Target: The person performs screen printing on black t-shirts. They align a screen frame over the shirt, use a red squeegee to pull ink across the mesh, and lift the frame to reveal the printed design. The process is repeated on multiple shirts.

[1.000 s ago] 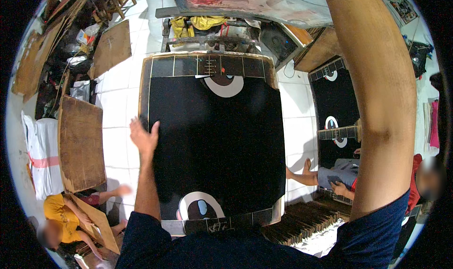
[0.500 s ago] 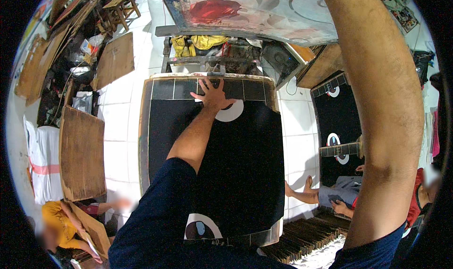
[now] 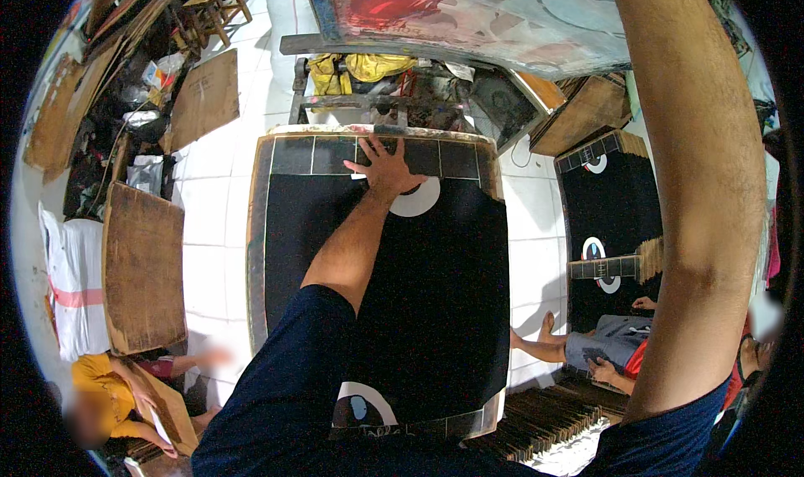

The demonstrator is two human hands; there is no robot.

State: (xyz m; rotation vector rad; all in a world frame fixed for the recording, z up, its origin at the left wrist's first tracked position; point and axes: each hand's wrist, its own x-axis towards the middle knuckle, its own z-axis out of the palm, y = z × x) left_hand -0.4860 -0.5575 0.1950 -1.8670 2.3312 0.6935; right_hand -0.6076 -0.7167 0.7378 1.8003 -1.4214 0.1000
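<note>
My left hand lies with fingers spread at the far end of a black cloth, over a strip of dark squares. Partly under its heel is a white ring print. A similar eye-like print shows at the cloth's near end. The cloth covers a flat board with a brownish rim. My right forearm reaches up and forward past the upper edge, so the right hand is out of the picture. Beyond the board a large tilted panel stands raised, smeared with red, grey and pale blue.
To the right lies another board with black cloth and eye prints; a person in grey shorts sits by it. A person in yellow holds a wooden board at lower left. Wooden panels lean left. Yellow cloths lie under the panel.
The raised panel and my right forearm have shifted slightly to the right in the picture. My left hand stays spread at the same spot on the cloth.
</note>
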